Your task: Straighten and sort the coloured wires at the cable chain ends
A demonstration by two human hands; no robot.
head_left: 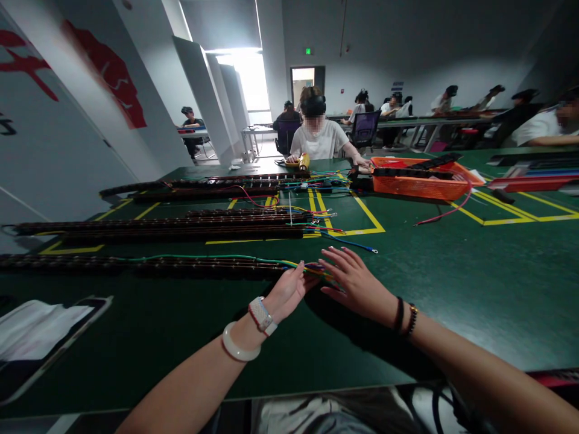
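Observation:
My left hand point(287, 292) rests at the right end of the nearest long black cable chain point(136, 265), its fingers curled against the bundle of coloured wires point(312, 268) that comes out of the chain. My right hand point(355, 280) lies just right of it with fingers stretched flat over the same wire ends. A green wire point(194, 257) runs along the top of this chain. The left wrist carries a white bangle and a watch, the right wrist dark bead bracelets.
Two more long black cable chains point(172, 226) point(203, 184) with coloured wires lie farther back on the green table point(474, 283). An orange basket point(420, 181) stands at the back right. A person sits across the table; others work behind. White paper point(36, 328) lies at left.

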